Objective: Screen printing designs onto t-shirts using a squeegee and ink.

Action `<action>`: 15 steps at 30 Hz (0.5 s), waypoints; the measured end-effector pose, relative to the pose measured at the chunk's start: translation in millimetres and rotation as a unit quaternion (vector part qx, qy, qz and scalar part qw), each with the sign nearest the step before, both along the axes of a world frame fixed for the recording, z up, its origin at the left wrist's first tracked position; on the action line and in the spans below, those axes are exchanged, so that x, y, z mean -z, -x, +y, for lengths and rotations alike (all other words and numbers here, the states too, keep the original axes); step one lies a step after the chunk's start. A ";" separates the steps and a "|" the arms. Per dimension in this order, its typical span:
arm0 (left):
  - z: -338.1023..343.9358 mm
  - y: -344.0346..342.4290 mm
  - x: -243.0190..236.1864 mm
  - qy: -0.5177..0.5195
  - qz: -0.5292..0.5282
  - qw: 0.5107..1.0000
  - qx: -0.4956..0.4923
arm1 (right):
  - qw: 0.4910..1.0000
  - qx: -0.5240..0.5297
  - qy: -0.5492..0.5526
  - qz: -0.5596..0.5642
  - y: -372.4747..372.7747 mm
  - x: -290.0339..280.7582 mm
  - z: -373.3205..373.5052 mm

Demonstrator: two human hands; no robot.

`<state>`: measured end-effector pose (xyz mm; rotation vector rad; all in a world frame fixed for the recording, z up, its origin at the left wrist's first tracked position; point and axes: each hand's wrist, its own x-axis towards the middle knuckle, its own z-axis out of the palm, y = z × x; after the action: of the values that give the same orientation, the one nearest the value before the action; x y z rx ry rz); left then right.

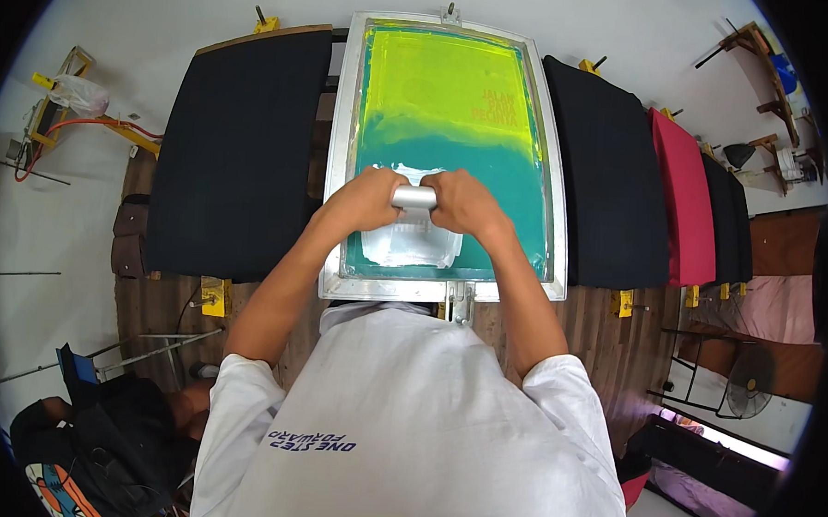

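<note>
My left hand (365, 201) and my right hand (464, 203) are closed side by side around a squeegee (415, 198) with a silver handle. Only the handle's middle shows between my fists; its lower edge is hidden. The squeegee is over a silver-framed printing screen (342, 154). Yellow-green covers the far part of its mesh (422, 79), and teal the near part. Small lettering shows faintly in the yellow-green area. A patch of white ink (409, 247) spreads under and in front of my hands, with a little more beyond them.
Black garments cover the boards left (239, 149) and right (607, 175) of the screen; a red one (683, 201) lies farther right. Yellow clamps (215, 296) stick out at the near ends. A person in black (115, 439) is at lower left. A fan (749, 379) stands at right.
</note>
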<state>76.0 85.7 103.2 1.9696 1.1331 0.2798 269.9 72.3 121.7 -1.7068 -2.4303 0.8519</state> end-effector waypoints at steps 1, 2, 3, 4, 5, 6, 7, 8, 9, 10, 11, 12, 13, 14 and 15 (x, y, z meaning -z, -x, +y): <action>-2.4 0.0 9.1 0.002 0.000 1.000 0.000 | 1.000 0.014 0.008 -0.019 2.1 -0.2 0.6; -7.1 0.1 19.7 -0.022 -0.038 0.999 -0.011 | 1.000 0.013 0.011 -0.019 2.7 6.3 -4.1; -11.1 -0.4 25.1 -0.046 -0.076 0.996 -0.021 | 0.999 0.017 -0.041 0.007 1.8 18.1 -11.5; -20.4 -2.8 25.7 -0.042 -0.063 0.996 -0.040 | 0.995 0.022 -0.092 0.033 0.7 28.9 -19.5; -31.7 -3.2 30.3 -0.069 -0.078 0.993 -0.051 | 0.996 0.029 -0.070 0.049 -0.9 36.0 -28.2; -47.5 -2.4 35.3 -0.095 -0.092 0.989 -0.064 | 0.994 0.029 -0.089 0.056 2.0 36.0 -41.8; -64.6 -5.8 41.2 -0.118 -0.069 0.989 -0.061 | 0.992 0.036 -0.108 0.057 1.8 32.0 -59.1; -82.5 -7.1 41.0 -0.144 -0.045 0.986 -0.066 | 0.992 0.044 -0.110 0.053 2.4 35.1 -73.9; -99.2 -7.1 42.3 -0.169 -0.020 0.983 -0.072 | 0.991 0.047 -0.111 0.061 5.1 30.8 -87.2; -113.4 -6.4 39.5 -0.147 -0.017 0.986 -0.074 | 0.990 0.051 -0.112 0.068 6.9 26.5 -100.4; -121.3 -5.3 34.7 -0.112 -0.014 0.991 -0.067 | 0.992 0.045 -0.103 0.059 5.7 30.1 -109.6; -126.9 -4.8 29.8 -0.077 -0.011 0.995 -0.061 | 0.992 0.046 -0.099 0.059 4.3 29.0 -111.8; -126.2 -4.7 25.0 -0.096 -0.016 0.994 -0.057 | 0.994 0.046 -0.077 0.062 2.9 25.4 -112.8; -119.5 -5.0 19.7 -0.054 -0.041 0.996 -0.054 | 0.995 0.046 -0.057 0.064 0.9 21.2 -112.8; -104.6 -7.0 4.5 -0.014 -0.068 0.996 -0.047 | 0.996 0.041 -0.041 0.061 -3.6 17.5 -101.5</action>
<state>83.1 -18.9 98.7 1.8936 1.1393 0.4752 273.4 -29.1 104.2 -1.6604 -2.2687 0.8087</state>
